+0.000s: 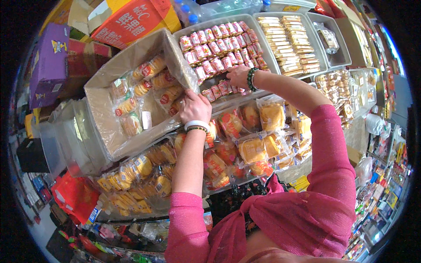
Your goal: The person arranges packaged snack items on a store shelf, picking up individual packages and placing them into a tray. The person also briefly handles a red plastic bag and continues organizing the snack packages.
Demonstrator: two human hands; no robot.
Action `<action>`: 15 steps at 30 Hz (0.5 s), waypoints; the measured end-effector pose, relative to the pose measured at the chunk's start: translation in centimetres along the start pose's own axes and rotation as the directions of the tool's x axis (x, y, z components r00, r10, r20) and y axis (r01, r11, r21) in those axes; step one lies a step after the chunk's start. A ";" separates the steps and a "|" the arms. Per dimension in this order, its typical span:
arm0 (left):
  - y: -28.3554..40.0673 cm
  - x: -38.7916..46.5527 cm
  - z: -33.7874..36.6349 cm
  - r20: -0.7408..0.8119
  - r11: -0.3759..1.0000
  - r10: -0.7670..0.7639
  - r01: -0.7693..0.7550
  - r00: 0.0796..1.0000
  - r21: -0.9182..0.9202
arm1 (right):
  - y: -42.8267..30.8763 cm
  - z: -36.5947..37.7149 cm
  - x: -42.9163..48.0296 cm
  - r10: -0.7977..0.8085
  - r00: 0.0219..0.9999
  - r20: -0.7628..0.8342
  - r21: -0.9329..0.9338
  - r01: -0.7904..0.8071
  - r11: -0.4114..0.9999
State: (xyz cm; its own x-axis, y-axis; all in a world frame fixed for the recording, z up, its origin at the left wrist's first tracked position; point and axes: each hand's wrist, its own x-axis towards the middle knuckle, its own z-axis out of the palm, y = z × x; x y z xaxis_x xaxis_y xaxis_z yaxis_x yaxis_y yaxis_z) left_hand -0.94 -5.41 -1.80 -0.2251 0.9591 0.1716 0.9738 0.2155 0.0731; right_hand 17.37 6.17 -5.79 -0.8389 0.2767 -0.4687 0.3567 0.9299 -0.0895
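My left hand [196,107] grips the near right corner of a plastic-lined cardboard box [108,138], its fingers over the rim. Inside the box lie several bagged breads [148,69] with round red labels. Further right, my right hand [239,77] reaches into a clear plastic bin [263,39] filled with rows of small pink-and-white wrapped packs [217,64]. Its fingers touch or hover over the packs by a dark gap between two rows; whether it holds one cannot be told. The cardboard box leans against this bin's left side.
Bins of bagged cakes and breads [251,149] stand nearest my body. Right of the pink packs is a bin of flat wrapped snacks [274,42]. Empty-looking clear tubs [79,138], a purple carton [49,65] and a red-orange carton [131,23] stand left and behind.
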 end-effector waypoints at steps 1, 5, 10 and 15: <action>0.1 0.0 0.0 0.014 1.000 -0.010 0.010 1.000 0.001 | 0.0 -0.2 0.1 -0.007 0.999 0.033 -0.039 0.008 0.999; 0.1 0.0 0.0 0.035 1.000 -0.022 0.022 0.999 0.005 | 0.4 -1.3 -0.3 0.043 0.999 -0.033 0.154 -0.037 0.987; 0.0 -0.1 0.1 0.030 1.000 -0.002 0.001 1.000 0.019 | 3.5 -4.1 0.1 0.240 0.967 -0.088 0.479 -0.170 0.861; 0.0 -0.1 0.1 0.012 1.000 -0.002 0.002 1.000 0.008 | 5.2 -3.5 2.3 0.450 0.890 -0.076 0.478 -0.364 0.800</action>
State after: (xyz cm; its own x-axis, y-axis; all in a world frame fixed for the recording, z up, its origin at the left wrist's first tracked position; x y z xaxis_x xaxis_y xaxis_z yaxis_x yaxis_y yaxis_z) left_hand -0.86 -5.52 -1.93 -0.2265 0.9609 0.1593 0.9736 0.2187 0.0654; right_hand 15.88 12.53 -4.23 -0.6172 0.6832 -0.3903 0.7867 0.5271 -0.3213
